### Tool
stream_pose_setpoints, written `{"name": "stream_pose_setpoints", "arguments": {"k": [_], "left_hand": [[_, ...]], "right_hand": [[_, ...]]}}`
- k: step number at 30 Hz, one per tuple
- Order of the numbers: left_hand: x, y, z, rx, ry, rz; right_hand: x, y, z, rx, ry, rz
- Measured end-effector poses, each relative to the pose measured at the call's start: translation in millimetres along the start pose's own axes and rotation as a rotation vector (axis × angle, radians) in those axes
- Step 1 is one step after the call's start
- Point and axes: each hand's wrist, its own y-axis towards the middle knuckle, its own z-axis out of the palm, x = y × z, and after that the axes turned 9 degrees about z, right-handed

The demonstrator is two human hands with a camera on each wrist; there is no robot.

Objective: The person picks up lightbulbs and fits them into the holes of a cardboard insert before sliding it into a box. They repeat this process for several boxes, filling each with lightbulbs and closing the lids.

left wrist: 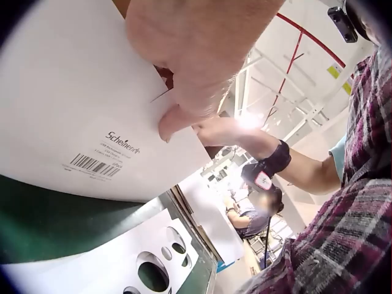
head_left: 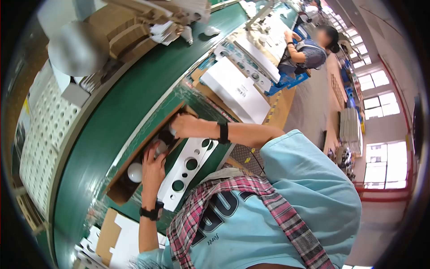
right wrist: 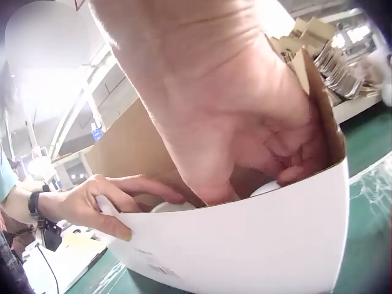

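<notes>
A long carton (right wrist: 245,248), white outside and brown inside, stands with its top uncovered before the person. A round white light bulb (head_left: 135,172) lies at its near end, and another bulb (head_left: 160,148) shows under the left fingers. The left hand (head_left: 153,168) holds the carton's side, its thumb outside the wall and its fingers inside over that bulb, as the right wrist view shows. Inside the far end, the right hand (head_left: 184,126) has its fingers curled down about a white bulb (right wrist: 266,188), mostly hidden by the hand and wall.
Beside the carton lies a white cardboard insert (head_left: 167,192) with round holes. A closed white carton (head_left: 233,85) lies beyond. Loose bulbs (head_left: 211,31) and folded cardboard sit on the green belt (head_left: 130,101). A white perforated tray (head_left: 42,134) is at left. Another person (head_left: 309,51) works farther off.
</notes>
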Motion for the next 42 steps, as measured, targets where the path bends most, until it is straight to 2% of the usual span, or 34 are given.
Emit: {"name": "stream_pose_setpoints", "arguments": {"k": [1,2,3,5,7,9,11,14,15,17,18,21,23,25,28,31,32,34,36,38,39,42], "left_hand": [[1.6,-1.7,2.4,0.003,0.002,-0.001],[0.5,-2.1,2.9,0.003,0.008,-0.03],[-1.6,-1.2,0.8,0.017,0.008,-0.064],[0.9,-3.1,4.0,-0.008,0.029,-0.047],[-4.5,-1.8,1.5,0.013,0.007,-0.102],[-7.0,2.6,-1.0,0.034,0.012,-0.136],[-7.6,3.3,-1.7,0.062,0.039,-0.153],[-11.2,6.9,-4.2,0.098,0.004,-0.228],[-11.7,8.0,-3.5,0.109,-0.005,-0.253],[-13.0,12.2,1.3,0.095,-0.056,-0.317],[-13.3,14.9,3.9,0.094,-0.019,-0.305],[-18.1,28.5,6.2,0.099,-0.041,-0.366],[-19.5,35.6,4.4,0.097,-0.031,-0.364],[-21.5,34.8,4.5,0.095,-0.024,-0.367],[-15.0,29.8,4.9,0.12,-0.031,-0.301],[-16.7,23.7,7.9,0.078,-0.02,-0.279],[-18.4,23.5,3.2,0.066,-0.08,-0.259],[-20.3,15.8,-6.2,0.062,-0.017,-0.218],[-20.2,-1.1,-17.6,0.059,0.073,-0.215],[-16.9,-22.4,-24.2,0.043,0.149,-0.205],[-12.6,-35.4,-24.6,0.052,0.181,-0.214],[-2.2,-61.3,-20.0,0.065,0.263,-0.236]], "right_hand": [[5.4,-3.0,-8.9,0.019,0.038,-0.005],[24.1,-0.3,-42.5,0.199,0.036,0.123],[43.0,-4.9,-78.8,0.171,0.063,0.214],[40.8,-5.8,-137.2,0.129,0.23,0.294],[1.1,0.9,-180.5,0.171,0.65,0.445],[-65.7,18.2,-188.4,-0.112,0.68,0.492],[-141.4,42.0,-173.2,-0.295,0.59,0.538],[-229.3,81.2,-121.4,-0.294,0.344,0.627],[-251.0,95.2,-102.7,-0.312,0.267,0.604],[-283.8,122.7,-66.6,-0.354,0.123,0.559],[-296.3,135.1,-52.2,-0.344,0.114,0.599],[-315.1,156.6,-20.8,-0.322,0.07,0.659],[-321.1,160.0,-9.5,-0.408,0.079,0.615],[-316.7,156.5,-18.3,-0.448,0.113,0.552],[-283.9,140.4,-49.3,-0.61,0.262,0.583],[-251.8,110.4,-94.7,-0.441,0.525,0.7],[-238.0,93.6,-110.3,-0.397,0.614,0.656],[-202.6,57.7,-136.2,-0.313,0.958,0.575],[-150.8,18.0,-166.4,-0.339,1.169,0.399],[-106.8,-17.4,-192.0,-0.266,1.143,0.427],[-83.9,-30.5,-200.1,-0.244,1.146,0.373],[-18.0,-52.5,-197.0,-0.112,1.115,0.345]]}}
